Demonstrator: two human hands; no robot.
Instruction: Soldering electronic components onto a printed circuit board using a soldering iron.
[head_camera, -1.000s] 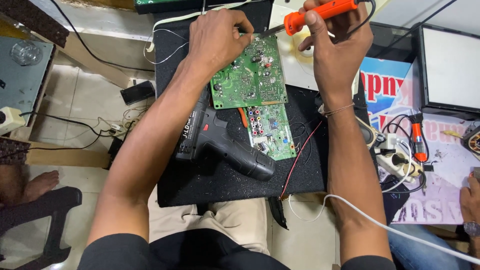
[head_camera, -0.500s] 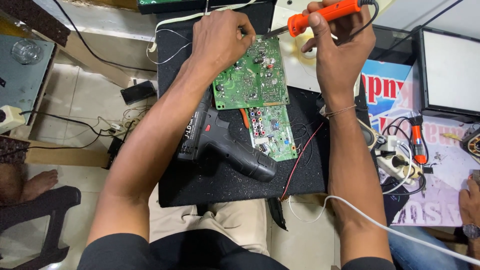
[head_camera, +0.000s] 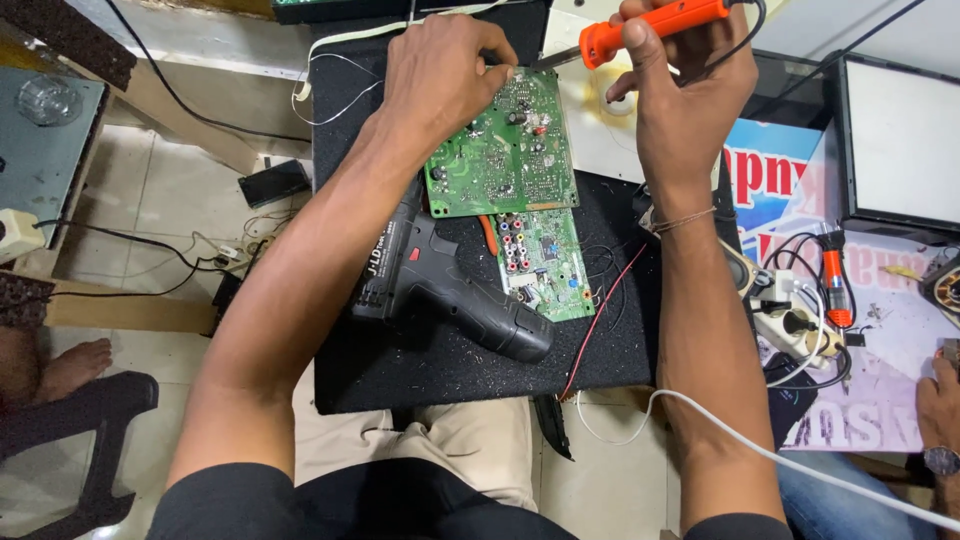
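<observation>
head view, nearest you: your knees in beige trousers under the black square bench top (head_camera: 440, 370), dusted with crumbs. on it lies a black cordless drill (head_camera: 440, 280), on its side, just left of a small green rectangular circuit board with coloured sockets (head_camera: 545, 262); a thin red wire (head_camera: 600, 320) runs off its right edge. beyond it, touching or overlapping, sits the larger green printed circuit board (head_camera: 505, 150). your left hand (head_camera: 440, 80) rests on that board's upper left corner, fingers curled shut on something thin i cannot make out. your right hand (head_camera: 685, 100) is closed round the orange-handled soldering iron (head_camera: 650, 28), tip at the board's top edge beside your left fingertips. the board looks light, stiff and fragile: hold it by its bare edges, not the components. the iron's tip is likely hot; keep to the handle. far right, a power strip (head_camera: 800, 325) and another person's hand (head_camera: 940, 400).
</observation>
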